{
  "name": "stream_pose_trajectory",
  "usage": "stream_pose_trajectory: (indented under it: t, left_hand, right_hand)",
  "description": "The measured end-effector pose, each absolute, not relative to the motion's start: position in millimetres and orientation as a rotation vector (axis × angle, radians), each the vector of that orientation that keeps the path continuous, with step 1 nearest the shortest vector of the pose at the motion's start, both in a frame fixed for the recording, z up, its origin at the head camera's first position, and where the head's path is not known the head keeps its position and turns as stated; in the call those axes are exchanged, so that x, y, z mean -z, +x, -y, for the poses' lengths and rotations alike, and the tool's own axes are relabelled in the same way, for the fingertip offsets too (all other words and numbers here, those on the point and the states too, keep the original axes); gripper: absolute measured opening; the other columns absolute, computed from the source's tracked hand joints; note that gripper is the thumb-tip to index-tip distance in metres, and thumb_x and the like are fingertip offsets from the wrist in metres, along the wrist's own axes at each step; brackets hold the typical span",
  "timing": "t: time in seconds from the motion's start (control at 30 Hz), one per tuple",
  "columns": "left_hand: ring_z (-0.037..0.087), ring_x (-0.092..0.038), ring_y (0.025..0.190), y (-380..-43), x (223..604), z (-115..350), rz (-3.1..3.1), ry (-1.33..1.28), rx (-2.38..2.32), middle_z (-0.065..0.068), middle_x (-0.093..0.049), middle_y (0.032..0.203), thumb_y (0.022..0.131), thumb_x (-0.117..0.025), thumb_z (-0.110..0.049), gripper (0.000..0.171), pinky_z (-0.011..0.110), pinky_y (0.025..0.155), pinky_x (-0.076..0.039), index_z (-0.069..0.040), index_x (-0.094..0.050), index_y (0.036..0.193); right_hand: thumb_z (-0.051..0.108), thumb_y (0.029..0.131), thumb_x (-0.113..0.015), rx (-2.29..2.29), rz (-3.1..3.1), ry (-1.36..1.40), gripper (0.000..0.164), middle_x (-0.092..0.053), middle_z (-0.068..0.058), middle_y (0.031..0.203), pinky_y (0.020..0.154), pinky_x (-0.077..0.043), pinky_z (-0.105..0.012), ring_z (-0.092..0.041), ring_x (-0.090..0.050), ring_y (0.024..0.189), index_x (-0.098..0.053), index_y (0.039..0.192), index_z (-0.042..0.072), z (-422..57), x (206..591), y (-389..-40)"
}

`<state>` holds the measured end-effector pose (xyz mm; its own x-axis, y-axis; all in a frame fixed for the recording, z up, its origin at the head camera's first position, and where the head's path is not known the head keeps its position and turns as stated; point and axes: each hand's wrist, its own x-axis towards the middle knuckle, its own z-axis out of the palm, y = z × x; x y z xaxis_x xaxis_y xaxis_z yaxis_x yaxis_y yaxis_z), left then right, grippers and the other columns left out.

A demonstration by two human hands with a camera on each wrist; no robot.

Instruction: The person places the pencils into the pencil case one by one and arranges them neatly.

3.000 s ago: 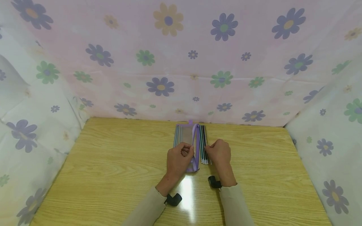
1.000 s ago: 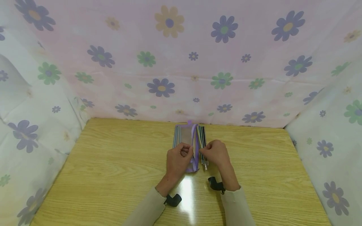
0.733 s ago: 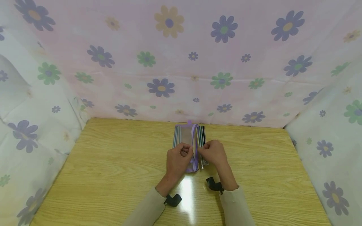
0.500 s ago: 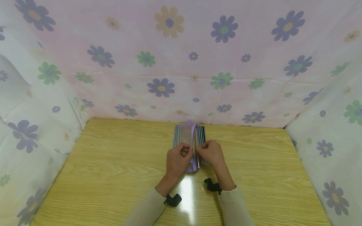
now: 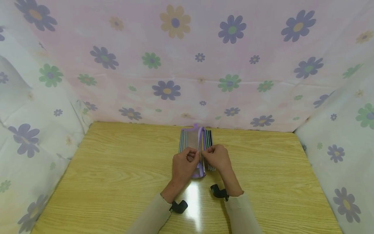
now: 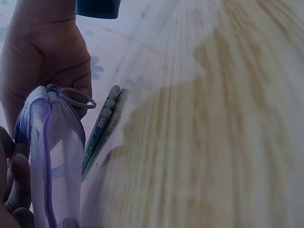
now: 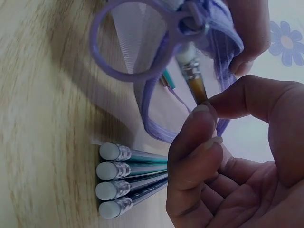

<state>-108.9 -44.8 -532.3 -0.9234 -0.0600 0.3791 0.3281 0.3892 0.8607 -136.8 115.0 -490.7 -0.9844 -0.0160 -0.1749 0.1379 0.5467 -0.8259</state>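
Observation:
A purple mesh pencil case (image 5: pixel 192 138) lies lengthwise on the table with its zipper side facing right and gaping. My left hand (image 5: pixel 184 164) pinches the case's zipper edge between thumb and fingers. In my right hand (image 5: pixel 217 159), thumb and fingertips pinch a yellowish pencil (image 7: pixel 197 85) with a white eraser, which lines up with the gaping zipper opening. The ring-shaped zipper pull (image 7: pixel 97 42) hangs beside its eraser end. Striped pencils (image 5: pixel 183 138) show through the mesh at the case's left side. Just right of the case, several dark and green pencils (image 7: pixel 110 171) lie in a row, partly behind my right hand.
The wooden table (image 5: pixel 122 169) reaches back to a flowered cloth (image 5: pixel 187 65), with more cloth at both sides. A black wrist camera (image 5: pixel 179 206) sits by my left cuff and another black camera (image 5: pixel 218 191) by my right.
My right hand has picked the yellowish pencil from the row's right side and carried it left over the other pencils to the case's opening. My left hand has stayed in place.

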Motion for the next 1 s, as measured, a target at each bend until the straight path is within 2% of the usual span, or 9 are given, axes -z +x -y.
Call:
stream_pose_trajectory:
  t: [0.53,0.77,1.0]
  left_hand:
    - [0.001,-0.065,0.057,-108.7,532.5,44.4,2.285,-0.257,1.547,-0.002,-0.075,0.075,0.098,-0.076,-0.013,0.007,0.020,0.052,-0.055,-0.010,-0.077,0.092]
    - [0.000,-0.065,0.057,-107.8,530.9,44.1,2.287,-0.257,1.535,-0.002,-0.075,0.074,0.098,-0.076,-0.013,0.007,0.020,0.053,-0.055,-0.009,-0.077,0.091]
    - [-0.001,-0.064,0.057,-107.1,530.5,44.6,2.290,-0.259,1.538,-0.002,-0.074,0.074,0.097,-0.077,-0.013,0.006,0.019,0.053,-0.055,-0.009,-0.077,0.092]
  right_hand:
    - [0.015,0.091,-0.072,1.386,-2.633,0.055,0.016,-0.071,-0.005,0.072,0.053,-0.049,-0.028,-0.015,-0.061,0.059,-0.078,0.086,0.001,-114.0,490.4,-136.9]
    - [0.012,0.091,-0.071,1.360,-2.682,0.028,0.012,-0.072,-0.008,0.078,0.055,-0.052,-0.029,-0.018,-0.064,0.063,-0.075,0.091,0.001,-116.6,491.2,-136.4]
    - [0.009,0.090,-0.071,1.334,-2.768,0.011,0.008,-0.072,-0.009,0.080,0.057,-0.053,-0.030,-0.019,-0.065,0.066,-0.074,0.090,0.001,-121.4,491.1,-136.3]
